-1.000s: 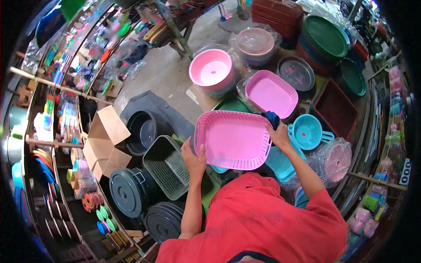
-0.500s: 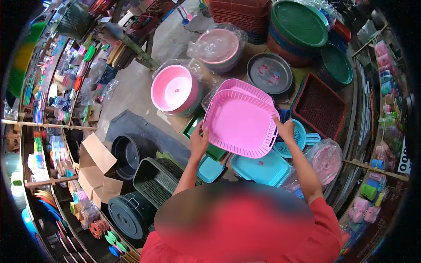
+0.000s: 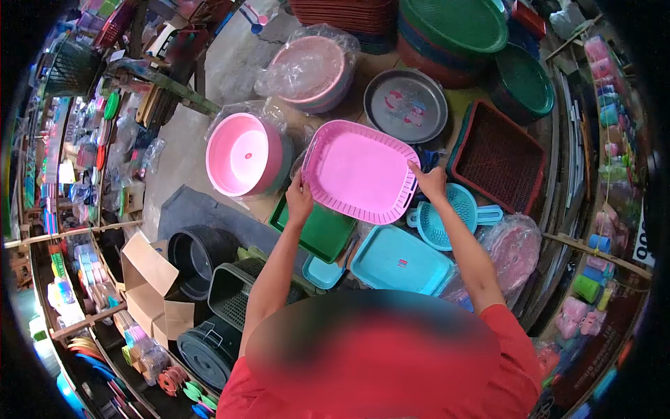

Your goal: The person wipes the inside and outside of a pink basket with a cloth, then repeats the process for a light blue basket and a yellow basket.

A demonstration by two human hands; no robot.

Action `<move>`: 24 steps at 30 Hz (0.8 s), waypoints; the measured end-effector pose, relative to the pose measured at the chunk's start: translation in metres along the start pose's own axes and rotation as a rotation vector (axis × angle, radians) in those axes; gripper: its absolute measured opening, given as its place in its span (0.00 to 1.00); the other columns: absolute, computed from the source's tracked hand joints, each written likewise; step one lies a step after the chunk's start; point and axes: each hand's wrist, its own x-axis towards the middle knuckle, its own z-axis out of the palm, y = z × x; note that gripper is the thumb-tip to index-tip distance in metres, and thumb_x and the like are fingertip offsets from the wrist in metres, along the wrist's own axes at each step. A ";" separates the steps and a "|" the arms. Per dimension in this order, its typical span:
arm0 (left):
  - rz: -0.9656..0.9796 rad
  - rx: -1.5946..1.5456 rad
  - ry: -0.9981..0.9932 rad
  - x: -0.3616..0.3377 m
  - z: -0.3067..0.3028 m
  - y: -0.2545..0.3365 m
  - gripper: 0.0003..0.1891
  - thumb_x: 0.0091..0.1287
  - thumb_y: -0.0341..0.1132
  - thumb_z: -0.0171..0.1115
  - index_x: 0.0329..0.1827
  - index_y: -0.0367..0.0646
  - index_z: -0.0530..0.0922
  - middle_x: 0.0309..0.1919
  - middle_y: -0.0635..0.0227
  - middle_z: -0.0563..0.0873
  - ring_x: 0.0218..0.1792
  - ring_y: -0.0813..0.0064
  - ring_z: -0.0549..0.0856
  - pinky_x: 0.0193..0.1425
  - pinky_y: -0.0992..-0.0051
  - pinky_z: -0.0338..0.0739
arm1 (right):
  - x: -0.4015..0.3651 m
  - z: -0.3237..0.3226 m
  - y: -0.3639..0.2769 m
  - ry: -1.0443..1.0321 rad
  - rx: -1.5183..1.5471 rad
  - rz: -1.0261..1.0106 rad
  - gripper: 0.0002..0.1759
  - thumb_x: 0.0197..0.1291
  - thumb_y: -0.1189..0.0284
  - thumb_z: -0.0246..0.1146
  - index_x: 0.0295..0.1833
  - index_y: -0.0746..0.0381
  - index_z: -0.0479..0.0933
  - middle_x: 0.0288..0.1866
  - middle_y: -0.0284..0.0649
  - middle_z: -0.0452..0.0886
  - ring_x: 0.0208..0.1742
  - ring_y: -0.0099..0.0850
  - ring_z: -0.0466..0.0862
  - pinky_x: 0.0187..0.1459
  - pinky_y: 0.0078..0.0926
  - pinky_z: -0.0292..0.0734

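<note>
A pink rectangular basket (image 3: 359,171) with rounded corners and a slotted rim is held out in front of me. My left hand (image 3: 300,200) grips its left edge, and my right hand (image 3: 428,181) grips its right edge, with the thumb over the rim. Beneath and nearer to me lie a green tray (image 3: 318,227) and a light-blue tray (image 3: 401,262). A light-blue strainer (image 3: 450,220) sits just below my right hand. Left of the basket stands a round pink basin (image 3: 244,157).
Farther off are a plastic-wrapped basin stack (image 3: 310,70), a grey round tray (image 3: 405,106), green round tubs (image 3: 457,24) and a dark red basket (image 3: 499,160). At left stand a black tub (image 3: 202,255), a cardboard box (image 3: 150,276) and a lidded bin (image 3: 207,353).
Both hands have moved forward and a little left with the pink basket. Its second, overlapping rim no longer shows, and more of the green tray is visible. The view has shifted.
</note>
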 end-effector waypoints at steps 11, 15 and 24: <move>-0.008 0.152 -0.036 -0.007 -0.003 -0.025 0.28 0.78 0.30 0.62 0.81 0.38 0.71 0.65 0.48 0.83 0.59 0.59 0.85 0.65 0.65 0.80 | -0.041 -0.030 0.003 0.208 0.093 -0.154 0.36 0.54 0.46 0.82 0.39 0.74 0.86 0.35 0.55 0.90 0.38 0.43 0.92 0.45 0.45 0.83; 0.070 0.048 0.014 -0.051 -0.011 -0.032 0.29 0.78 0.33 0.64 0.81 0.39 0.72 0.66 0.52 0.84 0.57 0.63 0.86 0.63 0.65 0.81 | -0.081 -0.035 -0.012 0.060 0.313 -0.125 0.33 0.55 0.47 0.83 0.40 0.72 0.88 0.34 0.44 0.91 0.37 0.30 0.90 0.45 0.40 0.84; -0.417 -0.190 0.026 -0.253 -0.058 -0.076 0.25 0.81 0.35 0.62 0.79 0.38 0.74 0.62 0.59 0.88 0.57 0.73 0.87 0.60 0.71 0.82 | -0.242 0.083 -0.045 -0.962 0.063 0.098 0.37 0.52 0.56 0.85 0.63 0.66 0.84 0.57 0.40 0.90 0.56 0.31 0.87 0.61 0.36 0.82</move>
